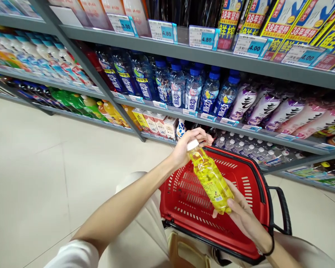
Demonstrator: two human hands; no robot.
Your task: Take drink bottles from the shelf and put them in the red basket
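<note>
A clear plastic bottle of yellow drink [210, 176] with a white cap is tilted over a red shopping basket [258, 197]. My right hand [240, 208] grips its lower end, with the thumb on the near side and fingers behind it. Up by the cap, my left hand [194, 139] lies just behind the bottle's neck, its fingers stretched out toward the shelf; whether the palm touches the bottle is hard to see. Slotted red walls and floor of the basket show beneath the bottle. A dark band circles my right wrist.
Ahead stands a grey shelf unit [167, 41] with price tags. Blue-capped bottles [194, 89] and purple-labelled bottles [242, 100] fill its middle shelf; small cartons [159, 124] and clear bottles [248, 149] sit lower. The basket's black handle [281, 208] juts right. Pale floor tiles [44, 167] lie left.
</note>
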